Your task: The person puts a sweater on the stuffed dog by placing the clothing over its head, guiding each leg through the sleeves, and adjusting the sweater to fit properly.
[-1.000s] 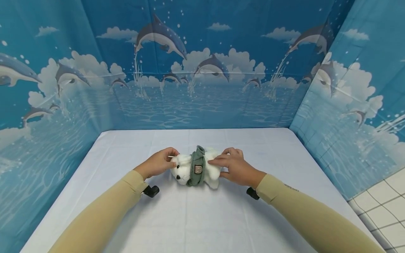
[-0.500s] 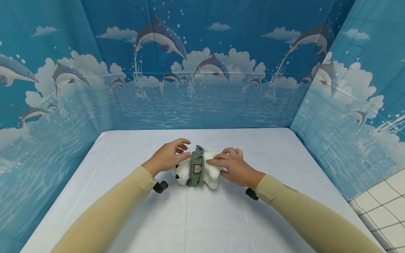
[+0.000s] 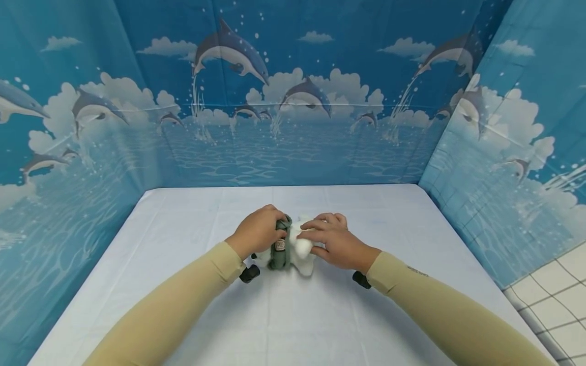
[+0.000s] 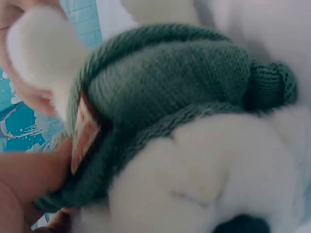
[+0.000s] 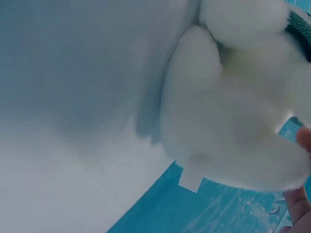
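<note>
A white plush toy (image 3: pixel 303 251) in a green knitted sweater (image 3: pixel 278 260) lies on its side, head to the left. My left hand (image 3: pixel 257 231) reaches over its head and pinches the sweater's edge. In the left wrist view, the thumb (image 4: pixel 39 167) presses beside a small patch (image 4: pixel 85 133) on the knit, with other fingertips beneath; a black nose (image 4: pixel 243 225) shows below. My right hand (image 3: pixel 338 246) holds a leg at the toy's lower end. In the right wrist view, fingertips (image 5: pixel 297 201) touch that leg, and a white fabric tag (image 5: pixel 192 177) hangs from the toy's bottom.
A white cloth covers the table (image 3: pixel 293 325) beneath the toy. Blue curtains (image 3: pixel 293 147) printed with dolphins enclose the back and both sides. White tiles (image 3: pixel 558 300) appear at the lower right. Each wrist carries a small black camera (image 3: pixel 249 273).
My left hand has left the toy's head, moved right over it, and taken hold of the sweater. The toy has shifted slightly left. My right hand has stayed at the legs.
</note>
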Available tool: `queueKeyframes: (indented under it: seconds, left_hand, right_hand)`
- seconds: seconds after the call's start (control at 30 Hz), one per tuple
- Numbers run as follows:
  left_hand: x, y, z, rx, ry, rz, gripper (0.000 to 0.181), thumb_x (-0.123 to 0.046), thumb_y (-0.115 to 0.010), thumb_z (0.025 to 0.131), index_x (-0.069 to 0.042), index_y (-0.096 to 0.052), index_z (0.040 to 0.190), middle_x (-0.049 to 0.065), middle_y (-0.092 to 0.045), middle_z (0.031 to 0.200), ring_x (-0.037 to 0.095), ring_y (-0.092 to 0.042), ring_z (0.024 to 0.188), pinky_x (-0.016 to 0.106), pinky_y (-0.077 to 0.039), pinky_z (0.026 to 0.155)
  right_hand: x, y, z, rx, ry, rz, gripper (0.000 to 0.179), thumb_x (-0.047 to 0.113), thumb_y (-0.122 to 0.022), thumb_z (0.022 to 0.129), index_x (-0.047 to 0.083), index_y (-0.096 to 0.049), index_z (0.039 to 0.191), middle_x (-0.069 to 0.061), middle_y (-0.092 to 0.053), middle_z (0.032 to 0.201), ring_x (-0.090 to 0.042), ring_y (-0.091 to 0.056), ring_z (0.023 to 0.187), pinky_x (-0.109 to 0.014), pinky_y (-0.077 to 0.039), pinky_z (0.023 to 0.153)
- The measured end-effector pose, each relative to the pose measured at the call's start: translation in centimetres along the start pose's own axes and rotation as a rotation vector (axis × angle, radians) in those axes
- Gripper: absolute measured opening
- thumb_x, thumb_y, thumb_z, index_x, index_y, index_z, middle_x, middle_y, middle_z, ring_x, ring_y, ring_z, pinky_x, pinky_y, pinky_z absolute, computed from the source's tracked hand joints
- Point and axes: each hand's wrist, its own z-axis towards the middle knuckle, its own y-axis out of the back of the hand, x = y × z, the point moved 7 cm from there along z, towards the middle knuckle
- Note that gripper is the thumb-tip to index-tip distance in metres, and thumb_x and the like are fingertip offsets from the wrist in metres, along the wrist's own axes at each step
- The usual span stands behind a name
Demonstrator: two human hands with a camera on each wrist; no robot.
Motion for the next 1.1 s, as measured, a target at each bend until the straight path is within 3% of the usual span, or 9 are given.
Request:
queueKeyframes:
  seconds: [0.17, 0.3, 0.43, 0.7, 0.8, 0.93, 1.0, 1.1]
  left_hand:
    - [0.6, 0.2, -0.2, -0.06, 0.0, -0.068, 0.024, -0.025, -0.071, 0.103, -0.013, -0.075, 0.124, 0.004, -0.062, 0.135, 0.022, -0.066, 0.12, 0.039, -0.056, 0.102]
    - [1.0, 0.5, -0.5, -0.11, -0.013, -0.235, 0.016, -0.023, -0.073, 0.101, -0.015, -0.08, 0.113, 0.003, -0.062, 0.125, 0.02, -0.065, 0.11, 0.038, -0.057, 0.096]
    - [1.5, 0.8, -0.6, -0.108, -0.011, -0.399, 0.013, -0.025, -0.074, 0.101, -0.019, -0.082, 0.109, 0.003, -0.061, 0.122, 0.019, -0.063, 0.105, 0.04, -0.057, 0.092]
    - [1.7, 1.0, -1.1, -0.08, 0.035, -0.591, 0.012, -0.025, -0.074, 0.101, -0.021, -0.082, 0.109, 0.001, -0.063, 0.127, 0.024, -0.061, 0.115, 0.042, -0.056, 0.098]
    - [1.5, 1.1, -1.3, -0.067, 0.048, -0.646, 0.011, -0.023, -0.075, 0.1, -0.02, -0.083, 0.108, 0.001, -0.064, 0.128, 0.025, -0.061, 0.12, 0.041, -0.057, 0.1]
    - [1.1, 1.2, -1.5, -0.067, 0.035, -0.695, 0.012, -0.019, -0.075, 0.1, -0.017, -0.083, 0.108, 0.003, -0.064, 0.128, 0.025, -0.062, 0.118, 0.041, -0.057, 0.099]
    - [0.9, 1.1, -1.5, -0.072, 0.024, -0.703, 0.012, -0.019, -0.075, 0.1, -0.016, -0.083, 0.108, 0.003, -0.064, 0.126, 0.024, -0.062, 0.115, 0.04, -0.057, 0.098]
    - [0.7, 0.8, -1.5, -0.086, 0.004, -0.696, 0.012, -0.02, -0.075, 0.1, -0.017, -0.084, 0.107, 0.003, -0.063, 0.124, 0.022, -0.062, 0.111, 0.038, -0.057, 0.095]
  right_hand:
    - [0.5, 0.0, 0.6, 0.037, -0.013, 0.032, 0.041, 0.029, -0.071, 0.103, 0.022, -0.065, 0.143, 0.0, -0.059, 0.153, -0.033, -0.044, 0.145, -0.063, -0.026, 0.116]
    - [0.6, -0.3, 1.0, 0.073, -0.042, 0.056, 0.039, 0.027, -0.065, 0.107, 0.019, -0.063, 0.145, 0.0, -0.063, 0.147, -0.031, -0.046, 0.146, -0.062, -0.024, 0.12]
    - [0.8, -0.2, 1.5, 0.057, -0.05, 0.046, 0.028, 0.025, -0.065, 0.106, 0.017, -0.068, 0.134, -0.001, -0.07, 0.133, -0.028, -0.058, 0.134, -0.064, -0.024, 0.121]
    - [1.1, 0.1, 2.5, 0.083, -0.103, -0.001, 0.021, 0.025, -0.066, 0.106, 0.012, -0.074, 0.121, -0.003, -0.077, 0.114, -0.024, -0.07, 0.11, -0.064, -0.03, 0.119]
    - [1.0, 0.2, 2.8, 0.089, -0.132, -0.018, 0.012, 0.025, -0.065, 0.107, 0.016, -0.073, 0.105, 0.003, -0.075, 0.093, -0.019, -0.07, 0.093, -0.064, -0.032, 0.117]
    - [0.9, 0.2, 3.0, 0.071, -0.165, -0.04, 0.022, 0.027, -0.066, 0.106, 0.02, -0.063, 0.085, 0.01, -0.057, 0.069, -0.013, -0.062, 0.074, -0.063, -0.034, 0.115]
    - [1.0, 0.2, 3.0, 0.04, -0.169, -0.06, 0.022, 0.03, -0.068, 0.105, 0.02, -0.065, 0.085, 0.01, -0.055, 0.066, -0.013, -0.062, 0.075, -0.061, -0.035, 0.114]
    - [1.5, 0.2, 2.9, -0.019, -0.156, -0.101, 0.019, 0.034, -0.071, 0.102, 0.018, -0.073, 0.093, 0.007, -0.068, 0.077, -0.019, -0.068, 0.091, -0.06, -0.037, 0.114]
